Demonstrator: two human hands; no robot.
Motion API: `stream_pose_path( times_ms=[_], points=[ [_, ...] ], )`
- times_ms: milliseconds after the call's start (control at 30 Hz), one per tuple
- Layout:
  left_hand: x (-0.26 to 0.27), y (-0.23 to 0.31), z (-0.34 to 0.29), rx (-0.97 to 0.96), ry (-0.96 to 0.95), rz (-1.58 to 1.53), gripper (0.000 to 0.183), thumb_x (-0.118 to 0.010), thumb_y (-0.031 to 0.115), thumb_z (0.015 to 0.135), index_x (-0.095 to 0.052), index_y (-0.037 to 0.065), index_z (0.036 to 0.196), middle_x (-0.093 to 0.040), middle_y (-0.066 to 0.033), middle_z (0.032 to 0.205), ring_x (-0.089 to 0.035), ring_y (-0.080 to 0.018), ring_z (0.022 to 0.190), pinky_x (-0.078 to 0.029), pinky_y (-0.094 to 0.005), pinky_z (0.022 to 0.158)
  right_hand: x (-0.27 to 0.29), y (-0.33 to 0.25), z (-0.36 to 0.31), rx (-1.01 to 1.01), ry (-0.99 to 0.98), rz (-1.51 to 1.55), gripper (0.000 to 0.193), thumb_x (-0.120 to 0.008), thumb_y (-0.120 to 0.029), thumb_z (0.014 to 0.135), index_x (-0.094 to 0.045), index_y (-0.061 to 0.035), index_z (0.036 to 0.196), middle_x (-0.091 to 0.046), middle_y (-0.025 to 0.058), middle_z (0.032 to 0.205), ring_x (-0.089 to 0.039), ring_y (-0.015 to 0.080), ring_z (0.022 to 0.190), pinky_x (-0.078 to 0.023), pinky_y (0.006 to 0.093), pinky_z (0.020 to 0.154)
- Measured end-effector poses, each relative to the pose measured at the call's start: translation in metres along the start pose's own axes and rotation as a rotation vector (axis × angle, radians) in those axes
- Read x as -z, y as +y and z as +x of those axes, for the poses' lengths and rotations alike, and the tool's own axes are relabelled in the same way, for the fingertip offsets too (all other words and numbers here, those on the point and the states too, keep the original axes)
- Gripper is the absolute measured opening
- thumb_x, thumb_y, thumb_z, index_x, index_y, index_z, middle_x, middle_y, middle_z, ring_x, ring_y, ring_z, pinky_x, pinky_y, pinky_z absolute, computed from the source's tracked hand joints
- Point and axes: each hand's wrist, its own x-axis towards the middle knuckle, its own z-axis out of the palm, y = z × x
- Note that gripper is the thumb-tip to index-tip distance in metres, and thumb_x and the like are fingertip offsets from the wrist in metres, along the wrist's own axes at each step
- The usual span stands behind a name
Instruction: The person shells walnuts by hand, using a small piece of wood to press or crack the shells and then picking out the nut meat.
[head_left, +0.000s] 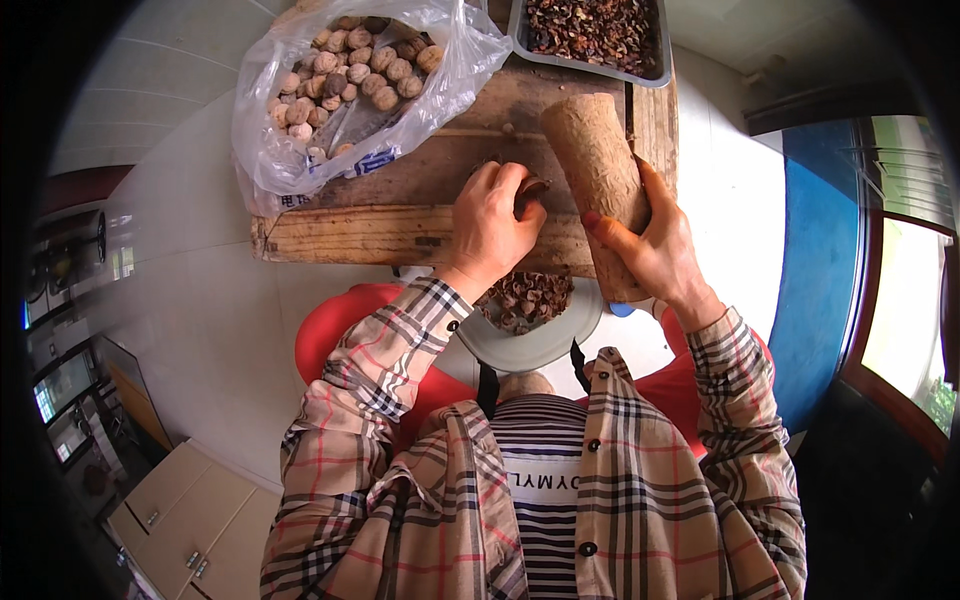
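Note:
My left hand (492, 225) is closed at the front part of the wooden table, its fingers curled round a dark brown piece of walnut shell (531, 190). Part of that piece is hidden by the fingers. My right hand (662, 248) wraps round the lower half of a thick, light-brown wooden log (588, 145), which leans over the table's front edge on the right. A clear plastic bag (262, 160) lies wide open at the table's left, with many whole walnuts (350, 75) in it.
At the back right of the wooden table (340, 235) stands a grey tray (590, 73) of small broken brown pieces. Below the front edge, a pale bowl (545, 352) holds brown shells (525, 300) between my knees. A blue panel (820, 280) is at the right.

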Motion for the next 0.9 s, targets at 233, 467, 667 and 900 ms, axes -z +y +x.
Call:
stream_pose_path(
  times_ms=[233,467,667,900],
  points=[
    [-0.011,-0.009,-0.005,-0.044,0.013,0.075,0.029,-0.071,0.002,0.07,-0.061,0.002,0.097,-0.056,-0.014,0.09,-0.059,-0.0343,0.082,-0.049,-0.0418,0.071,-0.01,0.004,-0.002,0.025,-0.021,-0.088,0.092,-0.077,-0.041,0.075,-0.036,0.0175,0.133,-0.061,0.0364,0.106,-0.064,0.0434,0.1,-0.052,0.0434,0.086],
    [-0.02,-0.014,-0.011,0.034,0.065,0.001,0.028,-0.074,0.002,0.067,-0.061,0.003,0.092,-0.057,-0.0136,0.088,-0.058,-0.0347,0.083,-0.048,-0.0427,0.071,-0.009,-0.005,-0.003,0.05,-0.044,-0.095,0.093,-0.076,-0.039,0.076,-0.032,0.0167,0.136,-0.063,0.0353,0.102,-0.066,0.0427,0.096,-0.054,0.0431,0.081],
    [-0.026,-0.018,-0.01,0.019,0.093,-0.027,0.026,-0.074,0.004,0.066,-0.059,0.004,0.087,-0.056,-0.0133,0.086,-0.057,-0.0355,0.083,-0.047,-0.0439,0.072,-0.019,-0.008,-0.003,0.351,0.091,-0.103,0.093,-0.078,-0.031,0.074,-0.03,0.0157,0.138,-0.062,0.0345,0.101,-0.067,0.0422,0.088,-0.055,0.0441,0.075],
    [-0.025,-0.023,-0.014,0.004,0.109,-0.02,0.024,-0.073,0.003,0.067,-0.057,0.004,0.085,-0.055,-0.0136,0.085,-0.056,-0.0355,0.083,-0.046,-0.0434,0.072,-0.016,-0.006,-0.003,0.137,-0.025,-0.129,0.095,-0.076,-0.036,0.075,-0.028,0.0156,0.139,-0.063,0.0345,0.095,-0.068,0.0421,0.086,-0.055,0.043,0.074]
  ],
)
